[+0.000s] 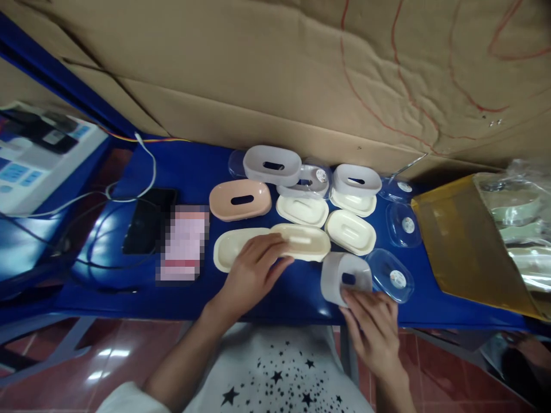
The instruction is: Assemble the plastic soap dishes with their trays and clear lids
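My left hand (258,267) reaches over one cream oval tray (226,246). Its fingers and thumb close on the left end of a second cream oval tray (305,241), which overlaps the first. In my right hand (374,321) is the near edge of a pale grey oval container (333,278) with a slot in its base, tilted at the table's front. Just beyond lie more cream trays (350,231), a peach slotted container (240,201) and other grey slotted containers (272,163). Clear plastic lids (390,272) with round stickers lie to the right.
A blue table (301,304) runs under everything, backed by a brown paper-covered wall (241,74). At right, an open carton (456,246) holds plastic-wrapped pieces. A black phone (148,221), a blurred-out pink item (185,244), cables (152,166) and a white box (38,166) are at left.
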`<action>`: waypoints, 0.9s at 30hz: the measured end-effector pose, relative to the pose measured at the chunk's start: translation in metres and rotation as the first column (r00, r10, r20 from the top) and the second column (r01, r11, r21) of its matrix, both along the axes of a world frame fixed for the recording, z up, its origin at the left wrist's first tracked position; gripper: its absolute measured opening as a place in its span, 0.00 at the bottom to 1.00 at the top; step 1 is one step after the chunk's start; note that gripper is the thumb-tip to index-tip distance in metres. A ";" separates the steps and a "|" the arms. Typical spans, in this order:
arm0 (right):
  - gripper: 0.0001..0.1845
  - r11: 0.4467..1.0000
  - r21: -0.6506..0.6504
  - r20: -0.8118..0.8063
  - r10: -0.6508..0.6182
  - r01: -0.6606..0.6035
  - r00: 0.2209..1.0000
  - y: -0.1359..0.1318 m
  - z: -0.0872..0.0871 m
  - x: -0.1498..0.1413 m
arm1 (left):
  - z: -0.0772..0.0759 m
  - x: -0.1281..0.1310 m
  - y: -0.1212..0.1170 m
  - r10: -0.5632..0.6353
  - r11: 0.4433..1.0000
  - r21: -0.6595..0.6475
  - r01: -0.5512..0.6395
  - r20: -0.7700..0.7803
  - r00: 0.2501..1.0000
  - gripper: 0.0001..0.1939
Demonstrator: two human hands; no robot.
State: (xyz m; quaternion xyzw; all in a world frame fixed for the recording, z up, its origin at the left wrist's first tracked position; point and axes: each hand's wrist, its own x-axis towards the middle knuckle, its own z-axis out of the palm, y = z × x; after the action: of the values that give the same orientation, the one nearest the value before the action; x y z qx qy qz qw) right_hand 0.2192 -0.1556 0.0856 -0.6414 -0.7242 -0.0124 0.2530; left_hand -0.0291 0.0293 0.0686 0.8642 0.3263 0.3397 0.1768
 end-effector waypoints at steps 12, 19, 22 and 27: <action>0.27 0.987 0.153 -0.203 0.085 -0.054 0.975 0.046 -0.021 -0.017 | 0.010 -0.007 -0.018 0.005 0.999 -0.040 -0.002 0.067 0.998 0.12; 0.21 0.969 -0.163 0.049 0.196 -0.186 0.979 0.041 -0.017 0.007 | -0.002 -0.014 -0.008 0.122 0.988 0.093 -0.119 -0.031 0.992 0.11; 0.24 0.986 -0.116 0.010 0.124 -0.122 0.992 0.027 -0.020 0.017 | -0.005 -0.023 -0.002 0.128 0.986 0.121 -0.117 -0.079 0.989 0.09; 0.24 0.992 0.048 -0.162 -0.106 0.115 0.981 0.017 -0.022 0.022 | -0.003 -0.015 -0.017 0.000 0.995 0.100 0.015 -0.149 0.989 0.07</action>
State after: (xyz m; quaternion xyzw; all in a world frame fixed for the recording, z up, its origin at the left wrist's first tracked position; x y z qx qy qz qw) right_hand 0.2411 -0.1385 0.0637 -0.6722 -0.6643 0.0042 0.3269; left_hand -0.0437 0.0127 0.0652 0.8962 0.3178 0.2895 0.1093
